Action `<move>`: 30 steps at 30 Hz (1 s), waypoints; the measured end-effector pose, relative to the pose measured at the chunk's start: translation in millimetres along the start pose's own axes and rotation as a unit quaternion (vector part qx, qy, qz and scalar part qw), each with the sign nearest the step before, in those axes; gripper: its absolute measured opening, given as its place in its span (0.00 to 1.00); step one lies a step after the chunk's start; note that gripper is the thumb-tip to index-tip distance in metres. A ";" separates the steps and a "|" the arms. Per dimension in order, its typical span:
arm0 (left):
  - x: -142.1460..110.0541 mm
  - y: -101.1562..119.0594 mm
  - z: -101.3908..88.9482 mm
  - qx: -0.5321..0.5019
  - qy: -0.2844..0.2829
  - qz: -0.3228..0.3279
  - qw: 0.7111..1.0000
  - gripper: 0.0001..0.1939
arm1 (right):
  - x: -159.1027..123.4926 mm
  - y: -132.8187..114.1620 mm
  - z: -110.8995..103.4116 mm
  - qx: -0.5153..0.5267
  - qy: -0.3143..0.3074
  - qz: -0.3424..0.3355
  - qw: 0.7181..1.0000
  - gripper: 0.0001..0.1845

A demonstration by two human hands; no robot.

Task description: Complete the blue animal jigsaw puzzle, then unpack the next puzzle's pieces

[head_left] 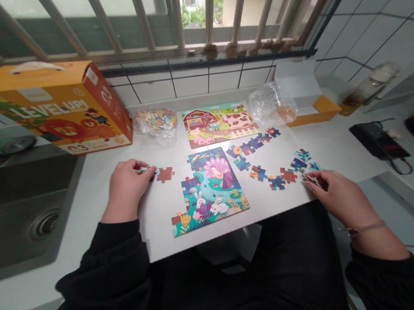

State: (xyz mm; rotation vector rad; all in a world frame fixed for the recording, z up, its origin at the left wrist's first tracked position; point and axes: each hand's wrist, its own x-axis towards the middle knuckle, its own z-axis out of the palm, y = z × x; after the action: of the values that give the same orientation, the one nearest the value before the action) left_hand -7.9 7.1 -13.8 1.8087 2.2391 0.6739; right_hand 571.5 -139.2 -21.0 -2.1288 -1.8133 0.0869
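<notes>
My left hand [126, 187], left of the partly assembled jigsaw puzzle [214, 184], is closed in a pinch on a mostly hidden puzzle piece. Right by its fingertips lies a brown puzzle piece [165, 174]; I cannot tell whether the two are joined. The puzzle shows a peacock and white rabbits, with a stepped left edge. Near the counter's front edge, my right hand [338, 191] pinches a small puzzle piece [313, 180], seen partly edge-on. Loose pieces [258, 172] form a curve between the puzzle and this hand, several of them dark blue.
Behind the puzzle lies a farm picture [218, 123]. A bag of puzzle pieces [156, 123], a crumpled clear bag [271, 104] and an orange box [58, 110] stand along the back. A sink [29, 217] is at left; a black device [379, 141] and a bottle [368, 87] are at right.
</notes>
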 end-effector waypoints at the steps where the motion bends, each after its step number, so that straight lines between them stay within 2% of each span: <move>1: -0.6 1.9 -0.3 -0.004 0.002 0.003 1.000 0.14 | -0.4 -7.4 -0.8 0.008 0.009 0.003 1.000 0.30; 4: -2.8 9.6 -1.4 -0.021 0.010 0.016 1.000 0.13 | 1.2 -42.2 -1.1 0.059 0.026 0.003 0.998 0.30; 6: -4.5 14.9 -2.2 -0.033 0.019 0.033 0.999 0.11 | 6.1 -75.9 1.6 0.116 0.005 -0.015 0.993 0.28; 8: -6.5 19.6 -3.1 -0.046 0.020 0.054 0.997 0.11 | 15.3 -115.7 8.2 0.184 -0.042 -0.039 0.981 0.24; 12: -9.8 25.3 -4.6 -0.080 0.001 0.087 0.993 0.10 | 46.9 -200.0 35.9 0.310 -0.129 -0.109 0.936 0.17; 15: -10.7 25.9 -3.6 -0.098 -0.008 0.098 0.990 0.10 | 72.1 -254.6 65.1 0.380 -0.203 -0.108 0.896 0.13; 17: -11.1 25.2 -2.6 -0.103 -0.009 0.111 0.988 0.09 | 83.1 -281.2 83.6 0.414 -0.245 -0.104 0.870 0.09; 19: -12.0 24.9 -2.1 -0.106 -0.011 0.127 0.986 0.09 | 88.0 -297.6 98.5 0.416 -0.250 -0.113 0.867 0.07; 22: -14.6 26.8 -2.6 -0.109 -0.018 0.151 0.982 0.07 | 87.5 -305.2 111.8 0.353 -0.194 -0.146 0.904 0.08; 24: -16.3 29.8 -2.5 -0.118 -0.031 0.176 0.977 0.07 | 85.7 -304.2 115.2 0.312 -0.166 -0.167 0.920 0.08; 30: -18.1 38.3 7.4 -0.133 -0.092 0.266 0.950 0.08 | 86.6 -302.0 117.5 0.260 -0.138 -0.197 0.935 0.11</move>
State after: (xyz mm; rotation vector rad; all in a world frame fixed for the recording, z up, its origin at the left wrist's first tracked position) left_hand 33.2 -2.6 -5.4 2.2296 1.4602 0.8048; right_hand 270.3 8.2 -27.2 -1.4177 -2.0473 0.7120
